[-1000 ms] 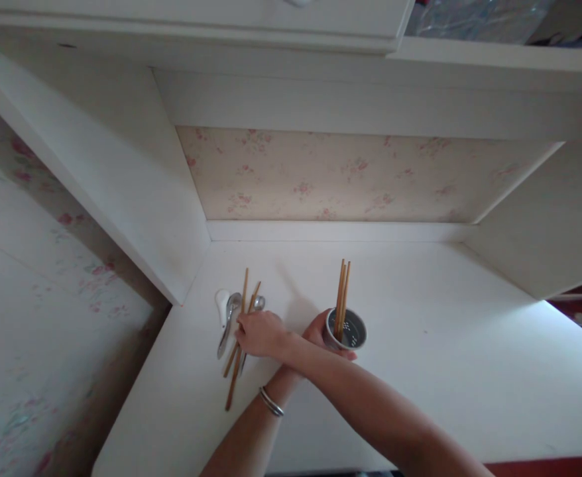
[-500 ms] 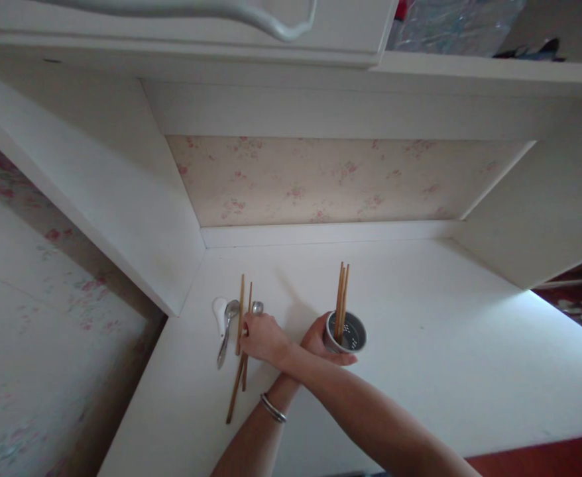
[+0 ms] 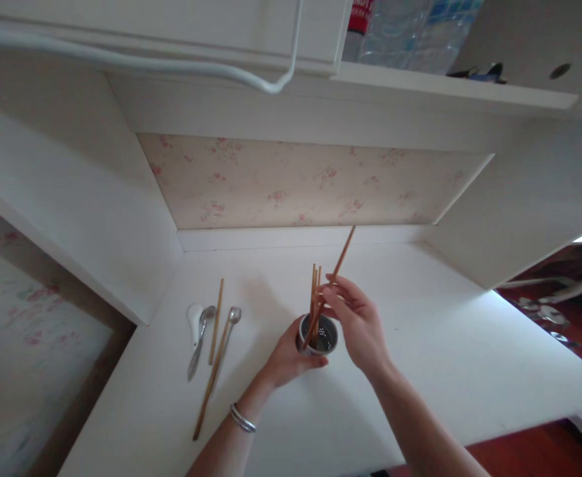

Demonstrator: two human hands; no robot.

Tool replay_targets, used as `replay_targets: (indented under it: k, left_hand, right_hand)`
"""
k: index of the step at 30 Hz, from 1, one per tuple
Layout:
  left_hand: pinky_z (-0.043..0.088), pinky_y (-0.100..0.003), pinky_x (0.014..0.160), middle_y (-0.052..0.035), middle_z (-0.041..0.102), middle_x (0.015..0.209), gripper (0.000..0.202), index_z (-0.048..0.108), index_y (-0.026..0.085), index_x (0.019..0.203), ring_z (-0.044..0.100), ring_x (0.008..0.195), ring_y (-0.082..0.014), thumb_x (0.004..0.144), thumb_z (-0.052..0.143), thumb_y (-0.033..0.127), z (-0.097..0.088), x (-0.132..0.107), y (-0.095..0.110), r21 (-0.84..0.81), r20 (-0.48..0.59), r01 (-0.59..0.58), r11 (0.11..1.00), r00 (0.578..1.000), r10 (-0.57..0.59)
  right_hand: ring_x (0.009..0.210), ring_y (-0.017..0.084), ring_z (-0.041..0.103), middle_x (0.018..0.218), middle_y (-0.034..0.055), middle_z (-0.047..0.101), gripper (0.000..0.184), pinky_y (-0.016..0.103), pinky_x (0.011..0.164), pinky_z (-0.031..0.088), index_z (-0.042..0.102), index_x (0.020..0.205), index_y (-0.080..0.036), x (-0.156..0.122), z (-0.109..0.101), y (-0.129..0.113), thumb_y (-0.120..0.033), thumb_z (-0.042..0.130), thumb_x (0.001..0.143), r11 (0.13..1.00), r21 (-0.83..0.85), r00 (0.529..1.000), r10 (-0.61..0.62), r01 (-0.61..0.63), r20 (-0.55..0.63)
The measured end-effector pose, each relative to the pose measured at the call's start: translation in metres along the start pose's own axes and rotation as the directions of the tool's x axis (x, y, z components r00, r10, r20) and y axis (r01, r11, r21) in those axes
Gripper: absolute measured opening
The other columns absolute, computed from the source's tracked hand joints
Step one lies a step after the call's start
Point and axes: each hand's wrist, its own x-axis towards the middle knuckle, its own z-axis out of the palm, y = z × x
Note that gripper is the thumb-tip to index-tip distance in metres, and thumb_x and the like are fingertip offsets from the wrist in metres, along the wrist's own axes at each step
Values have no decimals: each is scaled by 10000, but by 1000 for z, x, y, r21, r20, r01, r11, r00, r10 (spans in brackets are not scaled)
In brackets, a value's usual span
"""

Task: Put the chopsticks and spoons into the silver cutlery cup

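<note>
My left hand is wrapped round a grey utensil cup with holes in its bottom. Several wooden chopsticks stand upright in that cup. Above it, my right hand pinches one chopstick, tilted, its lower end inside the cup's rim. To the left on the counter lie a white spoon, a metal spoon, a chopstick, and another chopstick beside a second metal spoon.
The white counter runs under a cabinet with a curved handle. A shelf at upper right holds plastic bottles. Side panels close in left and right, and flowered wallpaper covers the back.
My right hand has moved from the loose utensils at left, across my left arm, to the cup, bringing one chopstick with it. The left hand still holds the cup.
</note>
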Motion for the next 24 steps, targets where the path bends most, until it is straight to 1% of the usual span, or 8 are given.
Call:
replay_targets:
  k: [2, 3, 6, 10, 12, 15, 21, 24]
  left_hand:
    - [399, -417, 1046, -126, 609, 1290, 857, 490, 206, 1335, 568, 1185, -282, 591, 898, 328, 5, 1, 1, -10, -9, -6, 1000, 1000, 6]
    - [407, -414, 1033, -123, 621, 1272, 836, 502, 201, 1319, 580, 1163, -275, 593, 899, 314, 6, 1, 2, -10, -8, -6, 1000, 1000, 6]
    - [418, -412, 1012, -119, 630, 1249, 801, 512, 195, 1301, 586, 1142, -267, 604, 893, 296, 7, 1, 3, -5, -2, -15, 1000, 1000, 15]
    - [396, -439, 1040, -124, 608, 1286, 796, 511, 200, 1309, 560, 1188, -287, 612, 888, 278, 6, 1, -1, -1, -8, -36, 999, 999, 36]
    - [382, -458, 1057, -123, 594, 1313, 820, 499, 207, 1324, 545, 1214, -298, 606, 891, 263, 6, 1, -4, -1, -21, -33, 999, 999, 33]
    - [373, -477, 1071, -123, 585, 1332, 855, 476, 208, 1345, 529, 1241, -309, 599, 893, 250, 5, 2, -7, -5, -39, -18, 1000, 999, 18]
    - [374, -482, 1076, -125, 585, 1338, 852, 477, 198, 1339, 529, 1247, -314, 597, 893, 254, 6, 3, -10, -52, -37, 2, 999, 999, -4]
    - [365, -491, 1085, -127, 580, 1348, 857, 485, 206, 1340, 519, 1263, -320, 589, 896, 255, 7, 4, -10, -59, -32, -6, 998, 999, 4]
  right_hand:
    - [811, 189, 722, 907, 45, 736, 328, 344, 728, 605, 662, 992, -200, 12, -24, 0, -449, 727, 789, 1000, -1, 994, 9, -9, -112]
    - [815, 190, 720, 910, 51, 738, 324, 347, 732, 605, 673, 964, -195, 16, -33, 3, -466, 721, 793, 1000, -10, 990, 13, -15, -143]
    - [824, 201, 717, 937, 73, 743, 348, 348, 729, 600, 693, 931, -186, 22, -48, 22, -508, 702, 799, 995, -80, 988, 40, -52, -146]
    - [849, 231, 707, 946, 87, 750, 385, 371, 755, 589, 725, 928, -180, 20, -50, 52, -539, 681, 796, 970, -226, 995, 70, -85, -76]
    - [841, 239, 699, 921, 83, 755, 378, 379, 766, 578, 742, 917, -183, 18, -48, 62, -536, 657, 813, 938, -341, 997, 41, -59, -58]
    - [839, 241, 692, 897, 72, 759, 334, 369, 770, 561, 757, 893, -199, 15, -45, 69, -500, 619, 849, 878, -478, 1000, -2, -7, -17]
    - [883, 231, 688, 953, 66, 751, 304, 333, 737, 566, 765, 873, -222, 12, -44, 72, -445, 561, 902, 857, -511, 994, -23, 74, 104]
    - [935, 244, 689, 1015, 75, 744, 315, 357, 790, 571, 760, 953, -221, 10, -48, 74, -466, 570, 899, 870, -489, 993, 1, 57, 118]
